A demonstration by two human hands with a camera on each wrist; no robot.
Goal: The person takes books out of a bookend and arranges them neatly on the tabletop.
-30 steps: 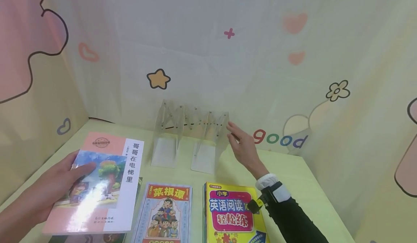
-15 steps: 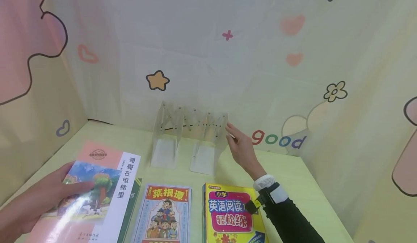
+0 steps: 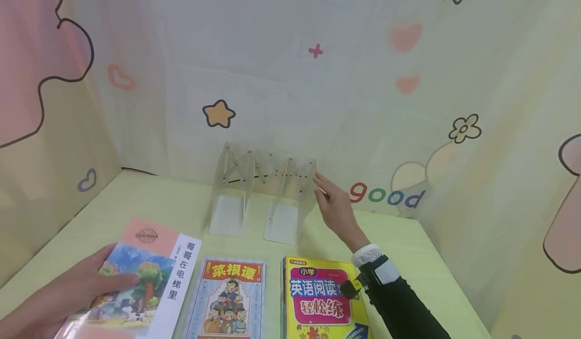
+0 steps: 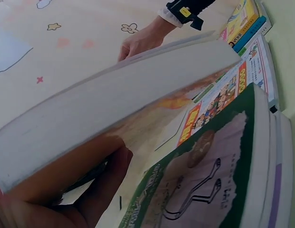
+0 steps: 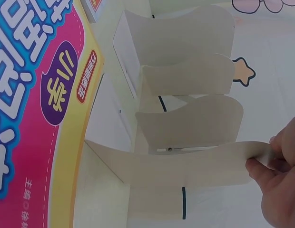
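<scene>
My left hand (image 3: 79, 288) grips a pink-and-white paperback book (image 3: 156, 273) by its left side, thumb flat on the cover. In the left wrist view that book (image 4: 104, 85) is tilted above a green-covered book (image 4: 209, 166), which the head view hides. At the back of the table stands a white bookend rack (image 3: 281, 223) with several upright panels and no books between them. My right hand (image 3: 338, 213) is at its rightmost panel; in the right wrist view, thumb and fingers pinch the edge of that panel (image 5: 195, 164).
A blue-bordered comic-style book (image 3: 231, 298) lies at the front middle. To its right is a stack with a yellow-and-pink workbook (image 3: 324, 298) on top. A patterned curtain (image 3: 272, 76) hangs close behind the rack.
My left hand has lowered the pink-and-white book toward the table's front, and it now covers the green book in the head view. My right hand stays at the rack's right panel.
</scene>
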